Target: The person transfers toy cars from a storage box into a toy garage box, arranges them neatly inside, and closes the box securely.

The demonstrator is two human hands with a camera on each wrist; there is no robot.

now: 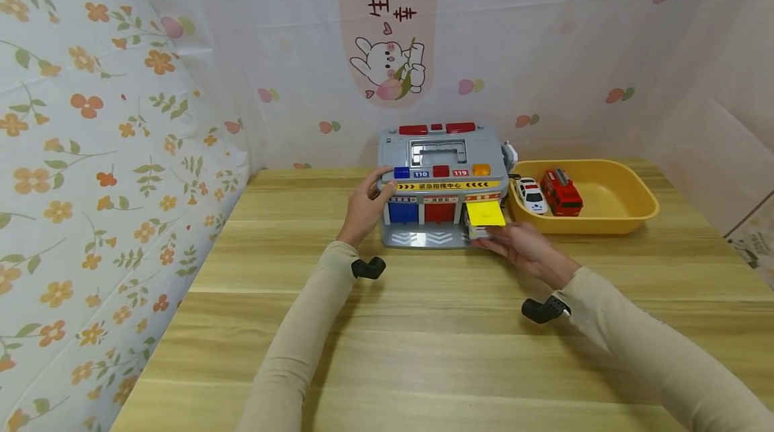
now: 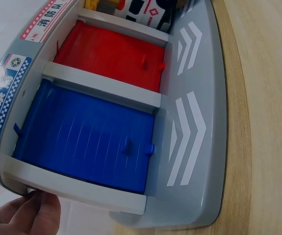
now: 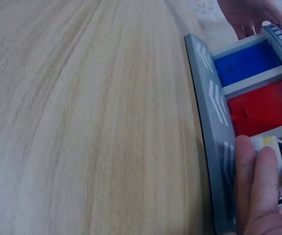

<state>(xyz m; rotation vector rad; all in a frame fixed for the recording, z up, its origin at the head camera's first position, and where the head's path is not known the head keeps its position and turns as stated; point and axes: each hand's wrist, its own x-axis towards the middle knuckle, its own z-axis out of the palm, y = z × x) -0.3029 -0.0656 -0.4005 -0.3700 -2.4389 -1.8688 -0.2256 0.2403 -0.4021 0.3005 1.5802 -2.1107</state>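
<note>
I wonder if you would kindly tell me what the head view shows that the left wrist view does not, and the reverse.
Only head: the yellow tray with the white toy car and red toy truck in it, and the rabbit picture.

Only left wrist: the small knob on the blue door and the red diamond logo on the held vehicle.

Both: the gray toy station, red door and left hand.

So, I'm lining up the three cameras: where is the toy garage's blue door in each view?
Head: blue door, near the picture's centre.
Left wrist: blue door, large, left of centre.
Right wrist: blue door, upper right.
Shared landmark: the red door beside it.
</note>
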